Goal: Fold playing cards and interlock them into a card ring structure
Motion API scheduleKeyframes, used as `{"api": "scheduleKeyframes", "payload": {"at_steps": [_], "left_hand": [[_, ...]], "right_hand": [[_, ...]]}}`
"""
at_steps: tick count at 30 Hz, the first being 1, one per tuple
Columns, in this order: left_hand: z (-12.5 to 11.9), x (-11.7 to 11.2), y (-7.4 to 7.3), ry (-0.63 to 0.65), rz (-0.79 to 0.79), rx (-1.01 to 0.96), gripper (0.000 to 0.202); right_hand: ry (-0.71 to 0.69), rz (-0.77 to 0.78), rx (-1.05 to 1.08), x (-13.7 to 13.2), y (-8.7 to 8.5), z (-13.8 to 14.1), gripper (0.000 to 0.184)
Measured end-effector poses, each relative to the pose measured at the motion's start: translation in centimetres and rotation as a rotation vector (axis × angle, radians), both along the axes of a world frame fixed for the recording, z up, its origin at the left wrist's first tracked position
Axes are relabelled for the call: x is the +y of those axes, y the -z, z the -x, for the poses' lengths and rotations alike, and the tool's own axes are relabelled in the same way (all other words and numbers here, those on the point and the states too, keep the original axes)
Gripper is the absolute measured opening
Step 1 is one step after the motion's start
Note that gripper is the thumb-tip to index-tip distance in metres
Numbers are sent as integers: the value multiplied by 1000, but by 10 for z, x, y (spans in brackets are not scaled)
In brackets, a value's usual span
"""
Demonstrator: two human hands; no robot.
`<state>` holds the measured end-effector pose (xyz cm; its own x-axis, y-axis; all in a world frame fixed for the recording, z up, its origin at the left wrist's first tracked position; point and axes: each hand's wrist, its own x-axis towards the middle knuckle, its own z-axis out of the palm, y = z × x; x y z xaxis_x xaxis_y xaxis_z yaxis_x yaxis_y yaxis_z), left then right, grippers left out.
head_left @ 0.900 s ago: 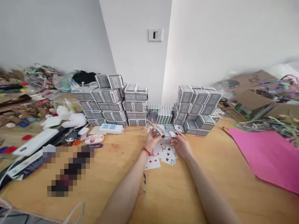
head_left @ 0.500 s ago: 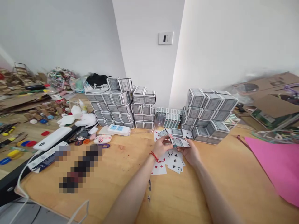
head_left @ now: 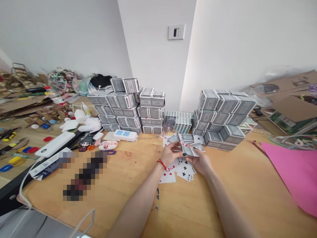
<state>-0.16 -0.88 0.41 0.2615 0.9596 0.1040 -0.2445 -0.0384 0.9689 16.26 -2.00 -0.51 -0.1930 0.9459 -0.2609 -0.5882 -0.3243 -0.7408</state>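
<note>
Between both hands, over the middle of the table, are several grey-backed playing cards, some angled up against others. My left hand, with a red string on its wrist, is closed on their left side, thumb along the near edge. From the right, my right hand grips the same cards, its fingers partly hidden beneath. Loose face-up cards, clubs and diamonds, lie on the tabletop below my hands. More cards lie just beyond. How the held cards join is too small to tell.
Blocks built of cards stand stacked at left, centre and right. Green-edged card packs sit between them. A white power strip lies left, pink paper right. Clutter fills the far left.
The held cards have shifted slightly, and my right fingers now lie further over their right side. Both hands stay in nearly the same place. The view has tilted a little.
</note>
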Motion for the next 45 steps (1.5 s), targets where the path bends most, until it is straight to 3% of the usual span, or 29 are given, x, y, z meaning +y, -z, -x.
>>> {"api": "scheduleKeyframes", "payload": {"at_steps": [5,11,14,17,22,25,30,36,40,43,45], "left_hand": [[4,-2,0,-21,19,-35,51],[5,1,2,-67,72,-129,39],[7,2,3,-76,136,-202,36],[10,3,3,-126,192,-265,35],[9,3,5,-190,222,-293,53],[7,3,6,-217,233,-286,59],[6,4,8,-232,254,-300,51],[7,1,5,-227,250,-304,42],[7,2,6,-241,251,-316,39],[7,4,9,-260,261,-315,41],[7,5,9,-265,264,-316,44]], "right_hand": [[-64,-11,23,-3,-3,4,23],[-150,-156,-28,-4,-13,8,58],[-40,-227,-102,-3,-12,3,59],[201,-246,-277,-1,-5,-6,54],[702,-236,-887,1,4,-16,41],[724,-276,-1204,3,9,-14,39],[614,-353,-1387,8,20,-7,57],[626,-293,-1419,10,24,-10,65],[615,-257,-1343,10,20,-13,48],[622,-256,-1211,9,16,-15,25],[655,-242,-1081,9,13,-15,21]]}}
